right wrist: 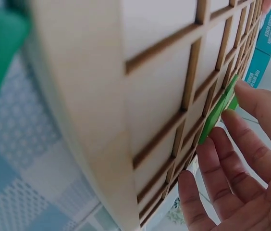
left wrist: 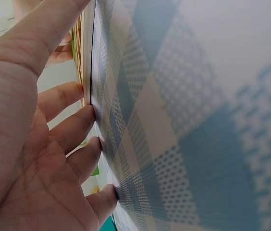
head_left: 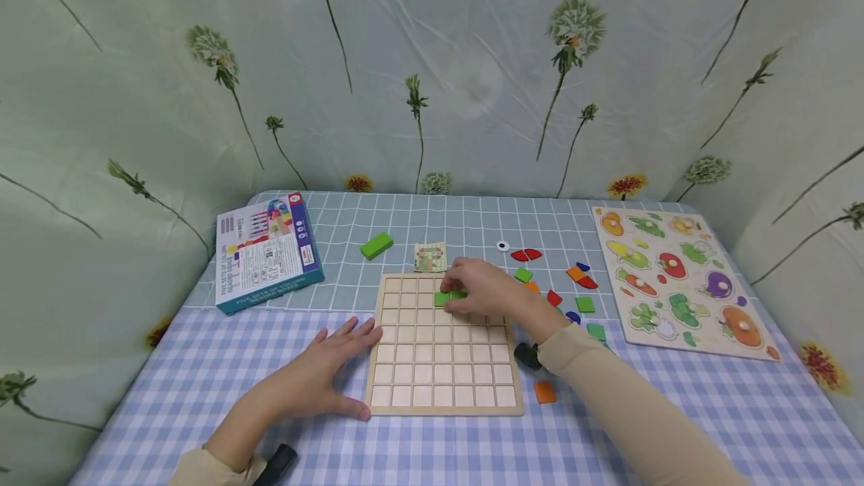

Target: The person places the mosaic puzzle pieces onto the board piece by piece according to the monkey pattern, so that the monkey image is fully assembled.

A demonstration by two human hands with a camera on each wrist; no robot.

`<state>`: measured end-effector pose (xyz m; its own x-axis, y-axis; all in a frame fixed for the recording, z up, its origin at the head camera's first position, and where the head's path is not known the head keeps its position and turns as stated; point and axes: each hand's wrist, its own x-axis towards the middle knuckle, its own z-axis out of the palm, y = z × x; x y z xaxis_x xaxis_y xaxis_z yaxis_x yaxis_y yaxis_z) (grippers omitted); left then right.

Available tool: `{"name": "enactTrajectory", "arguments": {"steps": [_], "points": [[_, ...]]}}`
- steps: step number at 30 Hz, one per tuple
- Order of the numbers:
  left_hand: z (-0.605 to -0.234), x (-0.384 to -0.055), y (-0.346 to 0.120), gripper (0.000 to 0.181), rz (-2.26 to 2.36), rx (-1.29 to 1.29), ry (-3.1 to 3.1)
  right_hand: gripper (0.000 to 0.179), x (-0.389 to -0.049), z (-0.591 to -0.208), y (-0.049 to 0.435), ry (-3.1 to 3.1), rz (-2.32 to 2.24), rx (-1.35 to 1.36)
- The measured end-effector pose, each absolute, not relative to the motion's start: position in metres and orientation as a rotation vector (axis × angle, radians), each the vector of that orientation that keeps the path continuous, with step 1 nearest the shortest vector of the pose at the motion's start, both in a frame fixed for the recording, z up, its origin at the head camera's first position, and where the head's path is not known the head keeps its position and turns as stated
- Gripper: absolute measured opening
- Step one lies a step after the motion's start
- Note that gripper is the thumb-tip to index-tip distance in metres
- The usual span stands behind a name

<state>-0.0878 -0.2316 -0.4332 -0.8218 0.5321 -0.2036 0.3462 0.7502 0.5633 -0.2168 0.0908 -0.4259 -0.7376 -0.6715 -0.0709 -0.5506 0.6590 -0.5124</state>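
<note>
A wooden grid board lies flat on the table with most of its square cells bare. Two green square tiles sit side by side at its upper part. My right hand is over them, thumb and fingertips pinching a green tile at the grid in the right wrist view. At the board's left edge my left hand rests with fingers spread, thumb near the lower corner and fingertips along the side. Its fingertips touch the checked cloth in the left wrist view.
A small pattern card and a green block lie behind the board. Loose pieces, including an orange tile and red pieces, are scattered to the right. A vegetable puzzle stands far right, a boxed toy left.
</note>
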Motion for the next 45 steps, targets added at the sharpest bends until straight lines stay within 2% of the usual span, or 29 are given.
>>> {"name": "enactTrajectory", "arguments": {"steps": [7,14,23,31,45], "points": [[-0.434,-0.088,-0.231,0.116,0.734,0.673,2.598,0.021,-0.223,-0.418,0.113,2.64,-0.78,-0.956],[-0.434,-0.088,-0.231,0.116,0.737,0.666,2.597,0.028,-0.233,-0.407,0.159,2.697,-0.779,-0.77],[-0.437,-0.087,-0.232,0.117,0.718,0.656,2.597,0.032,-0.236,-0.413,0.201,2.719,-0.712,-0.548],[-0.437,-0.086,-0.232,0.117,0.737,0.647,2.59,0.038,-0.234,-0.419,0.206,2.735,-0.683,-0.495],[-0.437,-0.086,-0.232,0.116,0.743,0.666,2.596,0.039,-0.233,-0.423,0.195,2.853,-0.566,-0.403]]}}
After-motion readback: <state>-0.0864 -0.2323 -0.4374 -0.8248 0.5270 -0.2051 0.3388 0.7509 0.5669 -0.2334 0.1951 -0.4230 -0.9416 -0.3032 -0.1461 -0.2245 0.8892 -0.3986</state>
